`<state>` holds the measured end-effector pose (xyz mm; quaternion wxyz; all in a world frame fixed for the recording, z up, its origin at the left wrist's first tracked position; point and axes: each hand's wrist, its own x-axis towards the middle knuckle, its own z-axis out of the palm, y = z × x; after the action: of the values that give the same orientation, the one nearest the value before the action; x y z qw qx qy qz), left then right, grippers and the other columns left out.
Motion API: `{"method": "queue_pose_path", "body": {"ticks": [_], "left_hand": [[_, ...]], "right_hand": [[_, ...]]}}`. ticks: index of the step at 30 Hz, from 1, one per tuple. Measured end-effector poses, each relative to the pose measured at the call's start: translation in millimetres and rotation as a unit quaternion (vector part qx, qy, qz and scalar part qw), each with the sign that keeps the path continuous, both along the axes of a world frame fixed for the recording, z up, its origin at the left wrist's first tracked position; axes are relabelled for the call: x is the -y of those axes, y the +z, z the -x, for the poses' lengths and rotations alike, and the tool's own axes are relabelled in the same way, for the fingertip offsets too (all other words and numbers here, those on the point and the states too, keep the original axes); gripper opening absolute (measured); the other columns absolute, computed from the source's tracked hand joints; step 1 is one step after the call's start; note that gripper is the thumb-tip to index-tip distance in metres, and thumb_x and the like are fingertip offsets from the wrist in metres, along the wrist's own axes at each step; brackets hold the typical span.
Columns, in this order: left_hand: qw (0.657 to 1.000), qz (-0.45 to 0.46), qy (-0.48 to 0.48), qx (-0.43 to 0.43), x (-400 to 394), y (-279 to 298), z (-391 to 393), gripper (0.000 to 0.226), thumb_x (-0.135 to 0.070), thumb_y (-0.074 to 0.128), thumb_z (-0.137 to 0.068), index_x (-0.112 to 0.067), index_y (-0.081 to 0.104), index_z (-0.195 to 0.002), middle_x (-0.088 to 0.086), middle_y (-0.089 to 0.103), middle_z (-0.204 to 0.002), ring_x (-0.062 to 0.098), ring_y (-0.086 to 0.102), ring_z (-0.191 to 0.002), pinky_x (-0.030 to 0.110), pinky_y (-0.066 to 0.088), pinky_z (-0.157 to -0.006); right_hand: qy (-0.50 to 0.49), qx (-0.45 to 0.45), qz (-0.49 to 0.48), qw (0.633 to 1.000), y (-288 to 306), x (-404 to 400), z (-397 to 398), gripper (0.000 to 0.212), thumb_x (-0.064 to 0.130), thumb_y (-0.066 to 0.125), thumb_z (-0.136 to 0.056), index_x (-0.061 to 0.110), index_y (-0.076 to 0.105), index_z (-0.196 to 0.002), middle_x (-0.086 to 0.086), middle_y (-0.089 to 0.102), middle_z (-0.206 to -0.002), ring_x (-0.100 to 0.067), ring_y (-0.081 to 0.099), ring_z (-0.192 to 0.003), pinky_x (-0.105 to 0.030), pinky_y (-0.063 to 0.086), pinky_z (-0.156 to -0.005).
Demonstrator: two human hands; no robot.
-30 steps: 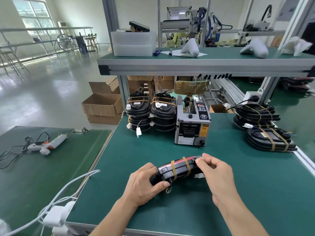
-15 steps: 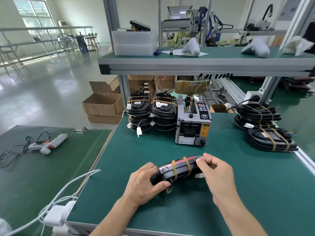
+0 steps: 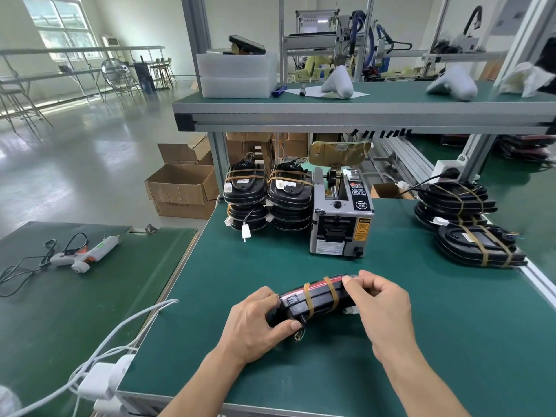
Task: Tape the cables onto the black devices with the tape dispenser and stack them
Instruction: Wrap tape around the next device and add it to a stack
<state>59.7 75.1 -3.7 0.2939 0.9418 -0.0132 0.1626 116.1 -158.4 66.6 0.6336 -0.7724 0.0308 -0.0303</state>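
Bright window daylight, bowed edges

We grip the black device (image 3: 313, 300) with both hands (image 3: 255, 322) (image 3: 380, 308) near the bench's (image 3: 451, 341) front edge, apparently on edge.

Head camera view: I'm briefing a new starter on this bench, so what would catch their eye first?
First, the two hands at the near edge of the green bench mat: the left hand and right hand grip a black device with tan tape bands. Behind it stands the grey tape dispenser, flanked by stacks of taped black devices on its left and far right.
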Motion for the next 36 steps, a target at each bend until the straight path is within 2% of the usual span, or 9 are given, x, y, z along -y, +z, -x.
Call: {"method": "queue_pose_path", "body": {"ticks": [5,8,15,19,24,27,30,31,36], "left_hand": [[1.000,-0.002,0.001,0.001,0,0,0,0.083,-0.098,0.040,-0.080,-0.019,0.064,-0.086,-0.013,0.050,-0.087,0.010,0.047,-0.070,0.038,0.048,-0.066],[1.000,-0.002,0.003,0.003,0,1,0,0.082,-0.098,0.040,-0.080,-0.020,0.064,-0.086,-0.014,0.049,-0.086,0.009,0.046,-0.070,0.036,0.048,-0.066],[1.000,0.010,0.000,-0.004,1,2,1,0.080,-0.098,0.041,-0.079,-0.023,0.067,-0.091,-0.014,0.050,-0.087,-0.001,0.046,-0.071,0.035,0.048,-0.068],[1.000,0.008,0.000,-0.008,1,2,1,0.082,-0.098,0.041,-0.079,-0.021,0.067,-0.091,-0.012,0.052,-0.088,0.005,0.046,-0.071,0.037,0.049,-0.069],[1.000,0.015,-0.002,0.002,1,2,2,0.078,-0.097,0.043,-0.080,-0.023,0.067,-0.090,-0.013,0.051,-0.087,0.001,0.046,-0.070,0.035,0.049,-0.067],[1.000,0.009,-0.004,0.001,1,2,1,0.080,-0.097,0.042,-0.080,-0.023,0.068,-0.092,-0.014,0.052,-0.088,0.004,0.047,-0.071,0.034,0.048,-0.067],[1.000,0.009,-0.003,0.003,0,1,1,0.081,-0.098,0.041,-0.080,-0.021,0.066,-0.089,-0.013,0.051,-0.087,0.005,0.047,-0.071,0.035,0.048,-0.066],[1.000,0.009,-0.003,0.004,0,0,1,0.081,-0.098,0.041,-0.080,-0.021,0.066,-0.088,-0.013,0.051,-0.087,0.005,0.046,-0.070,0.036,0.048,-0.066],[1.000,0.007,-0.003,0.009,0,0,1,0.080,-0.097,0.042,-0.080,-0.021,0.065,-0.088,-0.012,0.052,-0.087,0.010,0.048,-0.071,0.037,0.049,-0.066]], "right_hand": [[-0.014,0.008,0.013,1.000,-3,-2,-3,0.014,0.032,0.080,-0.081,0.045,0.075,-0.079,0.010,0.071,-0.119,-0.011,0.065,-0.110,-0.033,0.051,-0.092],[-0.020,0.005,0.024,1.000,-4,-2,-4,0.014,0.033,0.080,-0.081,0.046,0.075,-0.079,0.009,0.072,-0.119,-0.015,0.064,-0.113,-0.045,0.050,-0.105],[-0.020,0.009,0.019,1.000,-6,-3,-3,0.017,0.031,0.079,-0.081,0.047,0.074,-0.081,0.012,0.071,-0.117,-0.015,0.065,-0.112,-0.044,0.050,-0.105],[-0.020,0.007,0.013,1.000,-5,-3,-3,0.018,0.032,0.080,-0.081,0.048,0.072,-0.081,0.012,0.070,-0.118,-0.015,0.064,-0.113,-0.042,0.049,-0.106],[-0.018,0.000,-0.002,1.000,-5,-2,-2,0.015,0.030,0.081,-0.080,0.043,0.074,-0.078,0.013,0.070,-0.118,-0.013,0.064,-0.111,-0.042,0.049,-0.104],[-0.020,-0.010,-0.017,1.000,-8,-1,-4,0.012,0.029,0.082,-0.079,0.038,0.075,-0.075,0.014,0.070,-0.116,-0.008,0.064,-0.106,-0.036,0.051,-0.098],[-0.026,-0.019,-0.034,0.999,-11,1,-8,0.016,0.026,0.084,-0.079,0.018,0.074,-0.069,0.014,0.071,-0.112,0.002,0.064,-0.096,-0.005,0.048,-0.065],[-0.026,-0.022,-0.043,0.999,-12,1,-9,0.016,0.024,0.084,-0.079,0.016,0.073,-0.071,0.013,0.071,-0.111,0.003,0.063,-0.095,-0.001,0.045,-0.056],[-0.035,-0.016,-0.093,0.995,-20,0,-12,0.006,0.018,0.075,-0.090,0.022,0.071,-0.091,0.009,0.072,-0.107,0.001,0.065,-0.084,-0.002,0.044,-0.052]]}}
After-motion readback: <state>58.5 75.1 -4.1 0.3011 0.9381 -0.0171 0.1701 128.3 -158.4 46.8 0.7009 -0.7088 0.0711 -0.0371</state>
